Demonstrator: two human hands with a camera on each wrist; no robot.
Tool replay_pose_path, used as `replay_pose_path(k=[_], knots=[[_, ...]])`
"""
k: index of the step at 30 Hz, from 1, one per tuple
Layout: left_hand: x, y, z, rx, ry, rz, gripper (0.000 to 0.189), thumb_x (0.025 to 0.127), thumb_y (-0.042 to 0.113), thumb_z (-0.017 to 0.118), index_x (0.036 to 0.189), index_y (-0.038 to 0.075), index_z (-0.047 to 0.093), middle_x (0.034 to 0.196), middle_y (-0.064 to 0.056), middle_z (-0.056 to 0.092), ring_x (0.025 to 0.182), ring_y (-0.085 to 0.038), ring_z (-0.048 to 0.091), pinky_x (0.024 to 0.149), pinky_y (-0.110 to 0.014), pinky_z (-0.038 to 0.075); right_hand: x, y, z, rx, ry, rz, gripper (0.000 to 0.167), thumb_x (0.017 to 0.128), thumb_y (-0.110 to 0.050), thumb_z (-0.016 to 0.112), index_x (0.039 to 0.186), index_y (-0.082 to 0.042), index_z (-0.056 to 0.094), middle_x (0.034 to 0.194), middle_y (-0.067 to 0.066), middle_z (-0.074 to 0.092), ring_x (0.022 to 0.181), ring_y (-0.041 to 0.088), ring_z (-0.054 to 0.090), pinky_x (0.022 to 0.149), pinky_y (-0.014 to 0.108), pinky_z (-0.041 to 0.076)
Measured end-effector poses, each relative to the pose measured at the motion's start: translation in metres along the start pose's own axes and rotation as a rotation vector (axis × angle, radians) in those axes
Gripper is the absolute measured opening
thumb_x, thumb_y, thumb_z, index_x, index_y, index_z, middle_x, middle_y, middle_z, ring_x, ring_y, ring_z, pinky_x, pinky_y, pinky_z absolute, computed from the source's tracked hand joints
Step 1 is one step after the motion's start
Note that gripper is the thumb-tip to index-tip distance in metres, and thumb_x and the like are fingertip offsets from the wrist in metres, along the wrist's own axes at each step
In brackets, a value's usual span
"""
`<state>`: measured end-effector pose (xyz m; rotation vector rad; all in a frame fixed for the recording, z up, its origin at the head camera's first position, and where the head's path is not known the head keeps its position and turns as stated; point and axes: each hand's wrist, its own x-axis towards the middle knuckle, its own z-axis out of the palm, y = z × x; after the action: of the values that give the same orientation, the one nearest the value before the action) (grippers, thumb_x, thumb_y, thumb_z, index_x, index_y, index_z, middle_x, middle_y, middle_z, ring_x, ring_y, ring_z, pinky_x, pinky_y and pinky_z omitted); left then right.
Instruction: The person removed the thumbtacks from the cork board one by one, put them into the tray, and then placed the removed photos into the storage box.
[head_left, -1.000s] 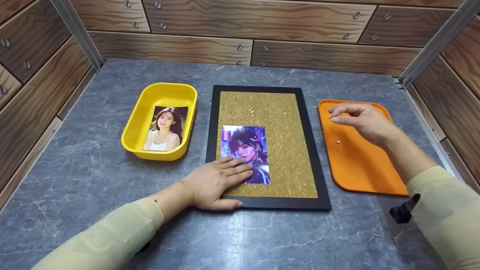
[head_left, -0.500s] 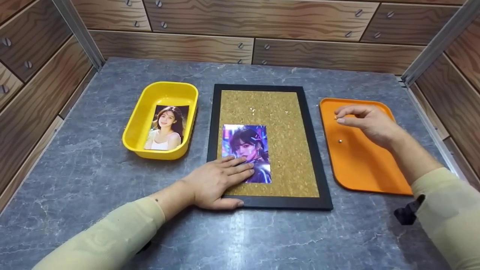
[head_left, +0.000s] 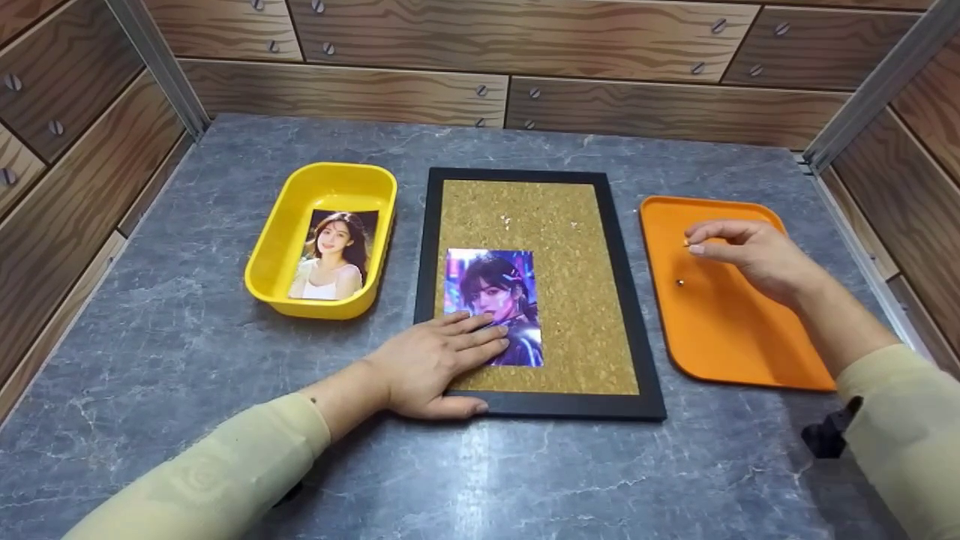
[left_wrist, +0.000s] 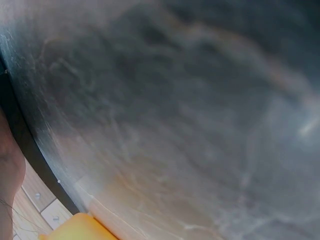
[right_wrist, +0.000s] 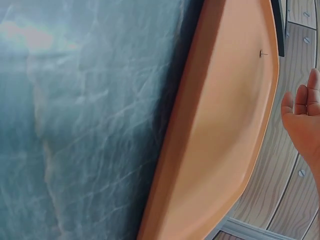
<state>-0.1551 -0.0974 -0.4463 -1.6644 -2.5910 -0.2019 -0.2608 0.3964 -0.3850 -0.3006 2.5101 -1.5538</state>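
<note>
Purple-toned portrait photo (head_left: 489, 277), at the frame's centre on the corkboard (head_left: 586, 315), should be light, bendy and easily creased — best taken by its edges. Left hand (head_left: 439, 367) lies flat over its lower left, grasping nothing. Right hand (head_left: 759, 259), at frame right above the orange tray (head_left: 724, 345), pinches what looks like a tiny tack (head_left: 686, 243) — well apart from the photo.

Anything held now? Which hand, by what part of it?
Right hand pinches what looks like a thumbtack between thumb and fingertip; too small to tell by which part. Left hand grips nothing; it lies flat on the purple portrait print.
</note>
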Motion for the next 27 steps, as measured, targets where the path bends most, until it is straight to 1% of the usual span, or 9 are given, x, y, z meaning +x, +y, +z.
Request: replay_pose_path(k=[2, 7, 11, 14, 21, 27], knots=[[0.000, 0.000, 0.000, 0.001, -0.005, -0.004, 0.084, 0.106, 0.066, 0.043, 0.165, 0.007, 0.037, 0.171, -0.009, 0.035, 0.159, -0.028, 0.029, 0.131, -0.042, 0.019, -0.001, 0.002, -0.001, 0.002, -0.006, -0.008, 0.020, 0.101, -0.009, 0.074, 0.116, 0.003, 0.077, 0.121, -0.008, 0.072, 0.118, 0.007, 0.059, 0.096, 0.015, 0.047], [0.000, 0.000, 0.000, 0.002, -0.005, -0.005, 0.084, 0.106, 0.066, 0.043, 0.165, 0.007, 0.037, 0.171, -0.009, 0.035, 0.159, -0.028, 0.029, 0.131, -0.042, 0.018, -0.003, 0.005, -0.004, 0.007, -0.007, -0.006, 0.018, 0.101, -0.008, 0.073, 0.115, 0.003, 0.077, 0.119, -0.011, 0.072, 0.116, 0.006, 0.060, 0.097, 0.014, 0.046], [0.001, 0.000, -0.001, 0.001, -0.007, -0.007, 0.085, 0.106, 0.067, 0.043, 0.166, 0.007, 0.036, 0.171, -0.009, 0.034, 0.159, -0.028, 0.028, 0.131, -0.042, 0.018, -0.004, 0.007, -0.006, -0.008, 0.001, 0.012, 0.020, 0.101, -0.009, 0.074, 0.116, 0.003, 0.076, 0.117, -0.014, 0.072, 0.115, 0.006, 0.059, 0.096, 0.014, 0.045], [0.001, 0.000, -0.002, -0.005, -0.012, -0.007, 0.085, 0.106, 0.067, 0.042, 0.166, 0.007, 0.036, 0.171, -0.009, 0.033, 0.159, -0.028, 0.028, 0.131, -0.042, 0.018, -0.006, 0.009, -0.008, -0.020, 0.004, 0.024, 0.020, 0.101, -0.010, 0.074, 0.116, 0.003, 0.076, 0.117, -0.014, 0.072, 0.114, 0.005, 0.059, 0.096, 0.013, 0.044], [0.001, -0.001, -0.001, -0.007, 0.005, 0.001, 0.084, 0.106, 0.067, 0.041, 0.165, 0.007, 0.037, 0.171, -0.010, 0.035, 0.158, -0.029, 0.029, 0.131, -0.043, 0.019, -0.008, 0.015, -0.011, -0.044, 0.007, 0.042, 0.019, 0.101, -0.011, 0.074, 0.116, 0.002, 0.077, 0.118, -0.013, 0.072, 0.114, 0.004, 0.058, 0.094, 0.012, 0.045], [0.000, 0.000, -0.001, -0.008, 0.005, 0.004, 0.085, 0.106, 0.067, 0.041, 0.165, 0.007, 0.037, 0.170, -0.010, 0.035, 0.158, -0.030, 0.029, 0.131, -0.044, 0.020, -0.010, 0.018, -0.014, -0.031, 0.010, 0.072, 0.021, 0.101, -0.011, 0.074, 0.118, 0.002, 0.077, 0.117, -0.015, 0.072, 0.112, 0.004, 0.059, 0.093, 0.012, 0.047]])
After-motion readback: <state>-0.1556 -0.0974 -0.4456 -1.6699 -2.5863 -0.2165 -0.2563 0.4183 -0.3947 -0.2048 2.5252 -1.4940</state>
